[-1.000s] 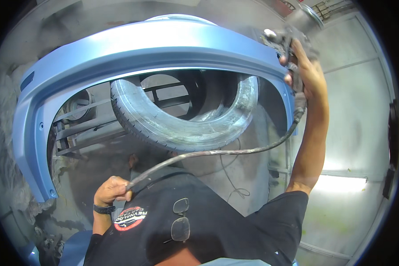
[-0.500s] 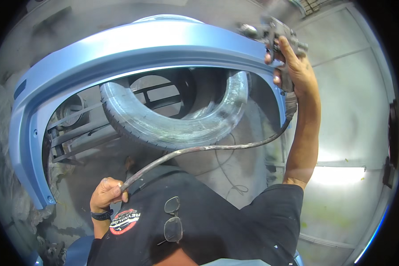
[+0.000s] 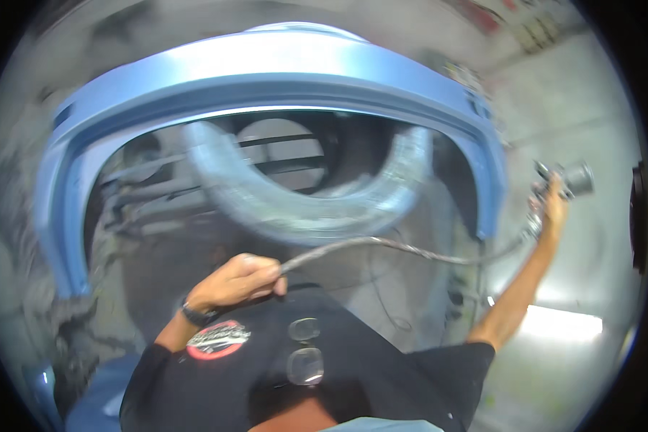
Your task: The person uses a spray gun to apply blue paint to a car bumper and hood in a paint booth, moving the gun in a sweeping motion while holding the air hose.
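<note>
Gripping a grey metal spray gun (image 3: pixel 573 180), our right hand (image 3: pixel 553 206) has the arched, glossy blue bumper (image 3: pixel 288 65) apart, leftward.

black short-sleeved shirt (image 3: pixel 392 385), red-rimmed oval badge (image 3: pixel 218 340), dark wristband (image 3: pixel 197 313), thin-rimmed glasses (image 3: pixel 305 366)

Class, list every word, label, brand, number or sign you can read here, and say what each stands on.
None can be read in this view.
Round badge on the black shirt: lettering too blurred.
Red patch, upper right: too blurred to tell whether it holds text.
Spray gun, blue panel: no lettering discernible.
</note>
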Tool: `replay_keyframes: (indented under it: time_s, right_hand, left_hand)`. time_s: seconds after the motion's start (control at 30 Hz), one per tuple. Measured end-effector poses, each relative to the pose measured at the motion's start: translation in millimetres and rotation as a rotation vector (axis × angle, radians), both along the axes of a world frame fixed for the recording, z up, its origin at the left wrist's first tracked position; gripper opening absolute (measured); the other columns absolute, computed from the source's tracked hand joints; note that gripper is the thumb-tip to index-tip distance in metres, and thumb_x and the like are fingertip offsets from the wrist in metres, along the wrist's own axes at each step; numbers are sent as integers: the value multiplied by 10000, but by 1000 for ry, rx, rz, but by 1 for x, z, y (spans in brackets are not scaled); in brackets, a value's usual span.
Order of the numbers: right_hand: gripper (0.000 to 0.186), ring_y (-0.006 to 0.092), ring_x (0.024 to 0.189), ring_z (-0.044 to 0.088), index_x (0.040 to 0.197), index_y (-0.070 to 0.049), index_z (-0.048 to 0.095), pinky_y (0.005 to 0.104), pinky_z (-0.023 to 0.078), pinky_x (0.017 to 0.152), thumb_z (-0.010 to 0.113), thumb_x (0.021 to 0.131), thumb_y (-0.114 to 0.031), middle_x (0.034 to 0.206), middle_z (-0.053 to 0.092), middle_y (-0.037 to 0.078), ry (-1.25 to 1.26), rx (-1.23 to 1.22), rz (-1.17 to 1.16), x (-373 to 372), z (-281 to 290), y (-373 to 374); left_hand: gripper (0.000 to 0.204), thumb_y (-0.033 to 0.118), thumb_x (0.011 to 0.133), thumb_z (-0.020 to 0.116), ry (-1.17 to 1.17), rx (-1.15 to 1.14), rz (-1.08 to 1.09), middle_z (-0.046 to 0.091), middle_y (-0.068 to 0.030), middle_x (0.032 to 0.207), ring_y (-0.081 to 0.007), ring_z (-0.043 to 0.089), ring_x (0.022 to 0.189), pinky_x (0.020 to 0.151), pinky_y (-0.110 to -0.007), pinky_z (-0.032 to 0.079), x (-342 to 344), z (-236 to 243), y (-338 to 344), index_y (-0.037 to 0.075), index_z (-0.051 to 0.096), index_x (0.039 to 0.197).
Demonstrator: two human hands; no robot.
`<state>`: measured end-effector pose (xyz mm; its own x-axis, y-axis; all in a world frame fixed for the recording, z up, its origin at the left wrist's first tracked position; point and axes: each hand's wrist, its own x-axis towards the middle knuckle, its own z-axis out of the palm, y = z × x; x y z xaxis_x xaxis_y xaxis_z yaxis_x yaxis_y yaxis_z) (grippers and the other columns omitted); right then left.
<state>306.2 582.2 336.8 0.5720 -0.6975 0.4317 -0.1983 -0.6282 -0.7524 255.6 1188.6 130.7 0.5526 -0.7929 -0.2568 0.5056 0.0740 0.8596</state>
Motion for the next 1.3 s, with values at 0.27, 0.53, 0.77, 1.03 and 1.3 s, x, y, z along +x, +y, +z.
replay_keyframes:
  time_s: [0.27,0.53,0.77,1.03,1.3]
  right_hand:
    - [439,104,402,511,1106,-80,672,232,403,344,619,979,-497,769,645,54,261,198,305,16,41,229]
    - [443,88,403,503,1048,-33,647,226,398,365,612,987,-471,755,647,35,347,64,738,53,50,538]
    - [516,89,425,504,1060,18,646,219,398,393,558,1010,-488,769,651,69,367,27,1021,29,51,673]
    - [360,106,421,512,1079,1,650,236,399,390,596,1015,-349,772,667,75,294,158,562,-27,18,599]
    - [390,121,407,535,1099,-38,617,248,432,358,612,1004,-417,820,684,88,70,127,-37,-117,-5,468]
  left_hand:
    - [453,368,1061,523,149,-98,92,397,78,564,-40,323,522,519,-227,285,-36,-54,137,-11,710,900]
    - [467,397,1049,523,142,-14,300,395,73,577,-47,328,536,560,-222,313,-79,-114,274,0,698,877]
    - [443,387,1047,528,226,34,395,419,64,608,-45,341,554,512,-240,265,-114,-137,342,6,671,872]
    - [491,423,1057,498,116,106,310,379,80,590,-43,315,557,529,-227,268,-98,-128,330,27,681,832]
    - [461,393,1059,494,-62,219,248,430,86,634,-35,327,601,551,-242,254,-79,-127,298,58,646,780]
